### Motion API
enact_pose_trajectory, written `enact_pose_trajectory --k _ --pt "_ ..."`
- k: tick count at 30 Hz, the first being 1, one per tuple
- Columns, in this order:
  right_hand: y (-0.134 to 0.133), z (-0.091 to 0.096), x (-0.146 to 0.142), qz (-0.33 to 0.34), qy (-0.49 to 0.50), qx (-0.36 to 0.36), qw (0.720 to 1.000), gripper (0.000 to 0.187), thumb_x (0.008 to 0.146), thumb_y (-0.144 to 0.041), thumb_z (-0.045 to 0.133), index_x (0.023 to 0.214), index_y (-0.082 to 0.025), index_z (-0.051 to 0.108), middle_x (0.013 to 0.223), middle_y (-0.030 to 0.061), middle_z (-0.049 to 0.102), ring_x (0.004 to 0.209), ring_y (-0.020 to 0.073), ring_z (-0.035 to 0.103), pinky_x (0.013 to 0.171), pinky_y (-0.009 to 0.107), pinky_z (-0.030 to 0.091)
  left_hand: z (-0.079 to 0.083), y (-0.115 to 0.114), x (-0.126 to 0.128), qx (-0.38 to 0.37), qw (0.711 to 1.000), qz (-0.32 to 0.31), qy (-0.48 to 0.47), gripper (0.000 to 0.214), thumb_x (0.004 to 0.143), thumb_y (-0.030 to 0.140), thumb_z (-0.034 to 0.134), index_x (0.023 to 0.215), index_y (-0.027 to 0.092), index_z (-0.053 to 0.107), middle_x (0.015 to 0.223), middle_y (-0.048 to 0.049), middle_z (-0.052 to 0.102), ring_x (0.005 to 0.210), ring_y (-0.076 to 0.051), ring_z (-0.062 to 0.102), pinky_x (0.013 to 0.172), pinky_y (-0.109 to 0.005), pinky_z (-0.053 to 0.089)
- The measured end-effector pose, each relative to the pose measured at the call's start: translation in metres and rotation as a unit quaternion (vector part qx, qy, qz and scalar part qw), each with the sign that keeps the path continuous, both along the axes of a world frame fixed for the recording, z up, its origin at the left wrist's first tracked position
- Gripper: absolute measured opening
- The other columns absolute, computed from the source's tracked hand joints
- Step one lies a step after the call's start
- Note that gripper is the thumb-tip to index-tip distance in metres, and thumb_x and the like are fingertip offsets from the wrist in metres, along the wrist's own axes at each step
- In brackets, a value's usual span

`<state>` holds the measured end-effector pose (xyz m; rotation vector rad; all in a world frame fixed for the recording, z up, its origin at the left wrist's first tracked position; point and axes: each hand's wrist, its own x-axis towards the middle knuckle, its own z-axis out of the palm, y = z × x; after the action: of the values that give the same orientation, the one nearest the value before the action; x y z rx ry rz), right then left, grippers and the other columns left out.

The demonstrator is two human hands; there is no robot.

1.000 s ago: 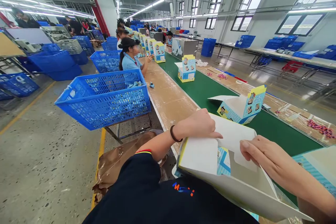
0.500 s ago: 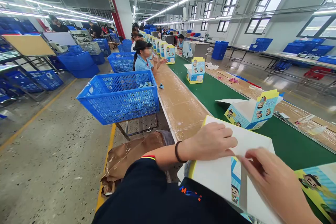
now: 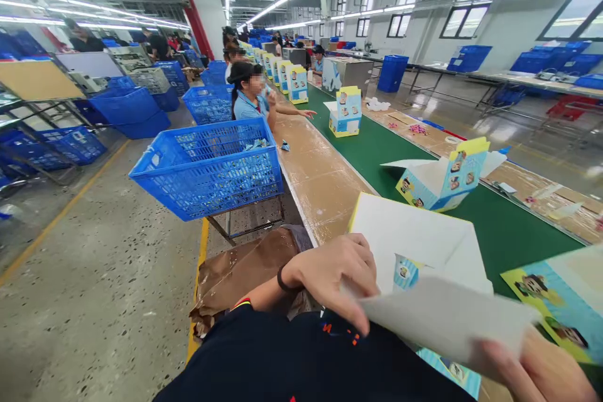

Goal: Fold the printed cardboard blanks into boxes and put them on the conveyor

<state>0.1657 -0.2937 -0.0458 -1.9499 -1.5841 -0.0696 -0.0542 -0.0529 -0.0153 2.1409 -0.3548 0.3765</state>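
Right in front of me stands a printed cardboard box (image 3: 414, 226), its white inside facing up and its edges yellow. My left hand (image 3: 336, 273), with a dark band at the wrist, is closed at the box's left side, thumb and fingers around the edge of a pale flap (image 3: 452, 314). My right hand (image 3: 541, 358) pinches the other end of this flap near the lower right. The flap is blurred by motion. Part of the right fingers is hidden behind it. A blue printed piece (image 3: 406, 271) shows through a gap in the white inside.
A half-folded box (image 3: 440, 179) and a printed carton (image 3: 556, 295) lie on the green belt (image 3: 367, 160). Farther along stands a taller box (image 3: 346, 113). A blue crate (image 3: 207, 169) stands left of the bench, with brown wrapping (image 3: 245, 270) below. A co-worker in light blue (image 3: 249, 94) sits beyond.
My hands have drawn apart: the left moved left and down, the right moved right and down. The pale flap has swung up between them, and the box's inside shows more.
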Motion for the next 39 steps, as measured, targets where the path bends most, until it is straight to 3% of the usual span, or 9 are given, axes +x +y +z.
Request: enact_pose_trajectory --k 4,6,10,20,25,27,31,36,39 --pt "0.017 0.026 -0.016 -0.05 0.111 -0.028 0.992 0.063 0.101 -0.059 0.053 0.151 -0.021 0.05 0.091 0.0076 0.074 0.058 0.0207 0.066 0.048 0.03 0.054 -0.013 -0.025 -0.004 -0.059 0.968 0.242 -0.027 0.053 0.094 0.045 0.066 0.143 0.023 0.061 0.095 -0.0057 0.075 0.076 -0.016 0.065 0.082 -0.032 0.052" --pt "0.024 0.034 -0.023 -0.026 0.047 -0.043 0.998 0.056 0.106 -0.053 0.046 0.15 -0.02 0.053 0.095 0.0089 0.071 0.065 0.0182 0.065 0.057 0.029 0.052 -0.012 -0.031 -0.005 -0.024 0.952 0.302 -0.045 0.054 0.094 0.032 0.063 0.147 0.024 0.057 0.129 -0.0128 0.07 0.1 -0.021 0.069 0.089 -0.036 0.055" --pt "0.027 0.042 -0.029 0.008 -0.161 -0.093 0.983 0.041 0.111 -0.04 0.039 0.129 -0.026 0.074 0.082 0.0063 0.062 0.076 0.0201 0.056 0.072 0.033 0.039 0.0 -0.031 -0.006 0.176 0.948 0.266 -0.009 0.032 0.092 0.021 0.057 0.115 0.026 0.077 0.138 -0.0085 0.07 0.143 -0.033 0.052 0.122 -0.06 0.033" --pt "0.032 0.037 -0.038 0.052 -0.165 -0.151 0.973 0.023 0.104 -0.042 0.061 0.108 -0.031 0.081 0.095 0.0075 0.058 0.091 0.0235 0.046 0.085 0.04 0.025 0.005 -0.029 -0.008 0.279 0.936 0.195 0.087 0.025 0.094 0.029 0.056 0.092 0.022 0.08 0.108 -0.009 0.078 0.122 -0.035 0.064 0.117 -0.072 0.031" --pt "0.026 0.015 -0.031 -0.022 -0.04 -0.019 0.999 0.033 0.101 -0.046 0.061 0.128 -0.031 0.072 0.129 0.0118 0.058 0.121 0.0335 0.051 0.104 0.052 0.034 -0.017 -0.021 -0.013 0.119 0.944 0.308 0.011 0.058 0.095 0.038 0.063 0.151 0.026 0.054 0.17 -0.0133 0.036 0.157 -0.037 0.033 0.126 -0.061 0.029" --pt "0.021 0.008 -0.023 -0.066 0.058 0.021 0.996 0.071 0.094 -0.057 0.067 0.157 -0.034 0.044 0.154 0.0124 0.043 0.141 0.0386 0.041 0.113 0.057 0.035 -0.028 -0.018 -0.013 -0.007 0.936 0.352 -0.015 0.082 0.095 0.047 0.064 0.166 0.028 0.027 0.177 -0.0125 0.016 0.163 -0.037 0.019 0.129 -0.058 0.027" --pt "0.018 -0.002 -0.007 -0.108 0.219 -0.029 0.969 0.131 0.072 -0.068 0.083 0.169 -0.034 0.002 0.172 0.0126 0.016 0.154 0.0425 0.028 0.121 0.062 0.034 -0.043 -0.023 -0.006 -0.166 0.939 0.297 0.04 0.1 0.091 0.058 0.065 0.169 0.023 0.013 0.176 -0.0156 0.022 0.161 -0.039 0.025 0.13 -0.053 0.029" --pt "0.028 -0.025 -0.004 -0.156 0.352 0.015 0.923 0.145 0.053 -0.073 0.09 0.167 -0.026 0.014 0.172 0.0151 0.021 0.158 0.0414 0.022 0.127 0.061 0.028 -0.048 -0.034 -0.003 -0.164 0.946 0.271 0.065 0.106 0.086 0.047 0.075 0.169 0.023 0.014 0.177 -0.0129 0.017 0.164 -0.037 0.015 0.133 -0.055 0.019" --pt "0.037 -0.042 -0.006 -0.139 0.552 0.107 0.815 0.113 0.067 -0.092 0.068 0.155 -0.027 0.04 0.153 0.0137 0.054 0.14 0.0381 0.053 0.111 0.057 0.05 -0.049 -0.028 -0.005 -0.2 0.94 0.274 0.041 0.099 0.086 0.043 0.075 0.168 0.025 0.022 0.177 -0.0114 0.022 0.163 -0.036 0.019 0.133 -0.055 0.019"
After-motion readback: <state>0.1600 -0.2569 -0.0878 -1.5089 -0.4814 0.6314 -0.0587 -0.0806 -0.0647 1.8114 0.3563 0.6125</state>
